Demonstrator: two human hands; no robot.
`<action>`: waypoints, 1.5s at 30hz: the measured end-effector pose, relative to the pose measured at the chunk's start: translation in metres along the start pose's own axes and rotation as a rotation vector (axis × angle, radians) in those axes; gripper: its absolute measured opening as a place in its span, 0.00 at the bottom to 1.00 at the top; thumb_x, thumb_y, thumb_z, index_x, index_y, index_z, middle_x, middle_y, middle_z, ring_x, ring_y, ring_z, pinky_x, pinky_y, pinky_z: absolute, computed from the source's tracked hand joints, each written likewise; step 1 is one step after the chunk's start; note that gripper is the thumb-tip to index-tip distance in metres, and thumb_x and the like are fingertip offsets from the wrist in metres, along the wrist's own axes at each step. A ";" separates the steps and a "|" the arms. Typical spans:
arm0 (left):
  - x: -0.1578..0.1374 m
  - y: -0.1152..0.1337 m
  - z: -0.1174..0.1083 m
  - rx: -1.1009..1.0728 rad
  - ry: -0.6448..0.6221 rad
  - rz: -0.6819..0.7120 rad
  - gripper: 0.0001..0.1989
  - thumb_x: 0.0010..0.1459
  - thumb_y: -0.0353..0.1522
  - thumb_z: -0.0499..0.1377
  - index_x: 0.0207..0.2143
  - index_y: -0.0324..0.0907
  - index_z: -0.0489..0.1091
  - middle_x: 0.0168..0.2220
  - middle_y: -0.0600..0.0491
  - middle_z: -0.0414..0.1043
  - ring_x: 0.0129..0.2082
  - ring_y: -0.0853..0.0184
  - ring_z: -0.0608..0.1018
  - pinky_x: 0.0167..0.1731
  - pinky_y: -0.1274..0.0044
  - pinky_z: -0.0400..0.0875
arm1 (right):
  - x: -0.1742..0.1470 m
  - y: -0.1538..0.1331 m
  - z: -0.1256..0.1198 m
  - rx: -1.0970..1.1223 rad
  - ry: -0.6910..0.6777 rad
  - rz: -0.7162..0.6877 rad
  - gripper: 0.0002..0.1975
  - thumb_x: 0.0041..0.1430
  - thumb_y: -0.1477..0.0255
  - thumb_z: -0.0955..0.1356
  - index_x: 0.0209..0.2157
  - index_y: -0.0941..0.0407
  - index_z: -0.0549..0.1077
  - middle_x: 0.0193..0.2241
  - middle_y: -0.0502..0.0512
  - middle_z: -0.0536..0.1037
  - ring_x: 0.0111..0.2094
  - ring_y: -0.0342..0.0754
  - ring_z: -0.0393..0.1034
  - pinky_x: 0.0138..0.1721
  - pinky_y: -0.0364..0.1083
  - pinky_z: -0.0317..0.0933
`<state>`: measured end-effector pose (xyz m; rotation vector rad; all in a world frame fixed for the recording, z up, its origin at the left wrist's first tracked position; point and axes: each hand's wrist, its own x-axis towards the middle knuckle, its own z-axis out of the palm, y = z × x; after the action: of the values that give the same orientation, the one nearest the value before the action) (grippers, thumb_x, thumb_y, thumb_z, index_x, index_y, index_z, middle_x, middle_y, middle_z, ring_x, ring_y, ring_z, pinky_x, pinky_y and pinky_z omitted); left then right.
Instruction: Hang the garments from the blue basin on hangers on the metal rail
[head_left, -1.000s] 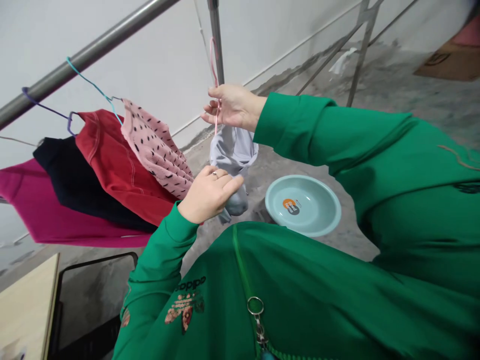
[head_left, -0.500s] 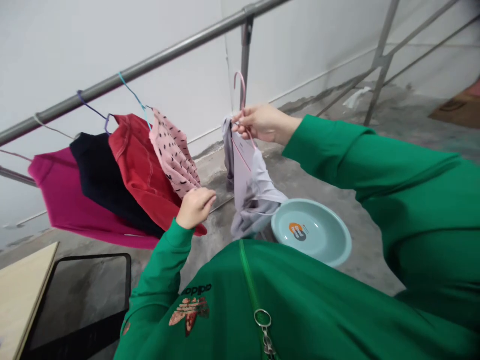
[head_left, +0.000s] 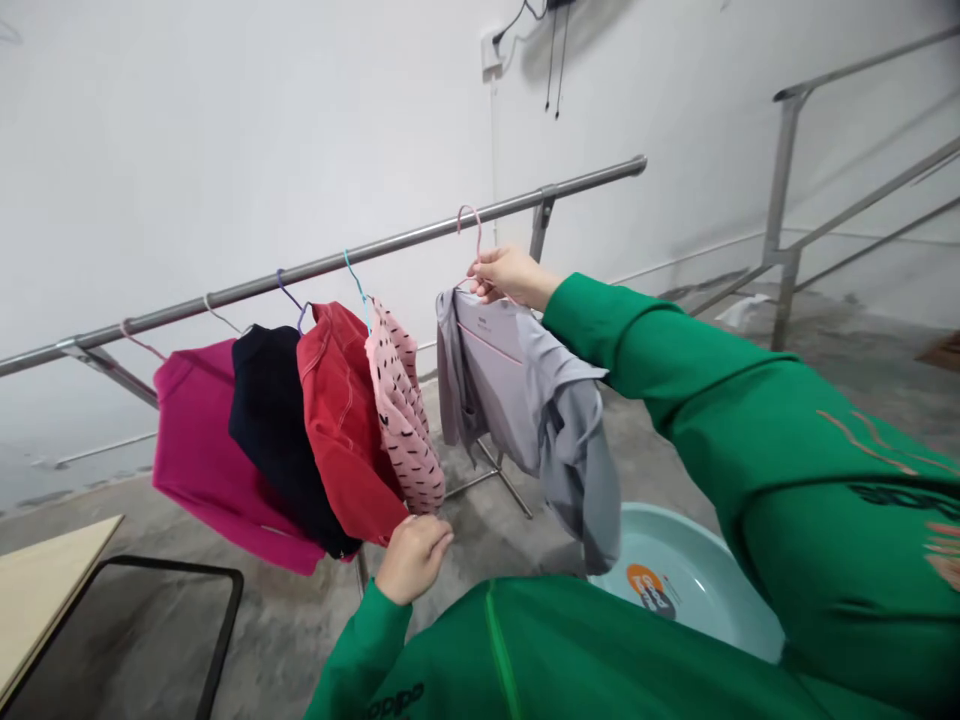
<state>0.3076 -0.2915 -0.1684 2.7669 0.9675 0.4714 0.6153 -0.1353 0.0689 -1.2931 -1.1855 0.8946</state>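
Grey garment (head_left: 487, 375) hangs directly below the right grip (head_left: 514, 277), borne on a pink hanger (head_left: 479, 236). Its long axis runs downward, leaning slightly to the right; the neckline faces up, just beneath the fingers, and the shoulder line slopes from upper left to lower right. The hanger's hook rises above the grip and curls over leftward. It overlaps the metal rail (head_left: 412, 239) in view; contact cannot be confirmed.

Materials: garment of thin, smooth, soft fabric; hanger slim and rod-like; rail a round grey tube with a dull shine, passing above the grip.

Appearance: plain pale grey, small dark print inside the neck, the hanger's pink bar crossing just below it. Both sides drape in loose folds, the right one bulkier and creased.

The right grip is narrow, fingers pinched on the hanger's neck. The left grip (head_left: 416, 558), lower and to the left, is curled; whether it holds anything cannot be determined. Just above it hang a pink spotted garment (head_left: 403, 420) and a red garment (head_left: 341, 400). A smooth, rounded pale blue basin (head_left: 709, 575) lies below and to the right of the right grip.
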 end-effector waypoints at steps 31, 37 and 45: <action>-0.023 -0.008 0.010 0.125 -0.327 -0.282 0.10 0.64 0.32 0.51 0.37 0.42 0.73 0.35 0.51 0.78 0.39 0.62 0.79 0.40 0.72 0.69 | 0.088 0.032 0.054 -0.308 -0.062 -0.100 0.15 0.58 0.75 0.68 0.21 0.53 0.59 0.14 0.48 0.60 0.28 0.49 0.71 0.36 0.49 0.71; -0.025 -0.009 0.012 0.096 -0.389 -0.262 0.11 0.65 0.33 0.51 0.40 0.41 0.72 0.38 0.50 0.78 0.40 0.63 0.79 0.41 0.73 0.68 | -0.019 0.028 0.026 -0.555 0.060 -0.644 0.04 0.58 0.72 0.66 0.36 0.51 0.68 0.27 0.52 0.71 0.33 0.49 0.69 0.47 0.53 0.67; -0.020 -0.011 0.023 0.028 -0.457 -0.159 0.10 0.65 0.33 0.52 0.38 0.41 0.72 0.38 0.51 0.77 0.40 0.64 0.79 0.40 0.74 0.68 | -0.198 0.211 0.080 -0.675 -0.846 -0.077 0.16 0.65 0.65 0.56 0.38 0.53 0.73 0.37 0.58 0.79 0.40 0.50 0.75 0.44 0.48 0.67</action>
<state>0.2945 -0.2965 -0.1974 2.6128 1.0618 -0.1936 0.5232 -0.2840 -0.1749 -1.3977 -2.3332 1.0666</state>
